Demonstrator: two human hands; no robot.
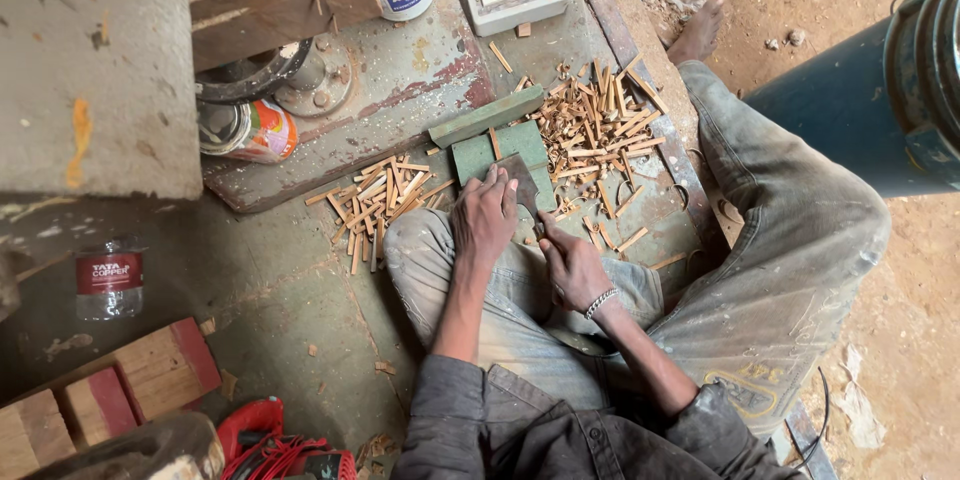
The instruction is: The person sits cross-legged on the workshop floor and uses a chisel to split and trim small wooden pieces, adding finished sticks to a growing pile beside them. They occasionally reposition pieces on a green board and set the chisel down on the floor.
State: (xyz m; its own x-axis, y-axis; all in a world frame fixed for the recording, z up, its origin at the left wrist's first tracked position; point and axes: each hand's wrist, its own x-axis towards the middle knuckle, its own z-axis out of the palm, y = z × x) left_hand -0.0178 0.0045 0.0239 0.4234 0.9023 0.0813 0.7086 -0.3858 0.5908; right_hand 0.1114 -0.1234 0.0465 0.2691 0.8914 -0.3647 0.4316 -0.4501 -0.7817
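left hand [484, 219] flat on a dark blade [522, 183] over the green block [505, 150] mid-frame, fingers spread, right hand [572, 267] just below it, grip hard to tell, wood sticks [600, 130] piled upper right, more sticks [380, 198] at left

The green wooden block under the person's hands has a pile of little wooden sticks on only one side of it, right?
Not quite. The head view shows piles of sticks on both sides of the green wooden block: one pile by the left hand and a larger pile beyond the right hand.
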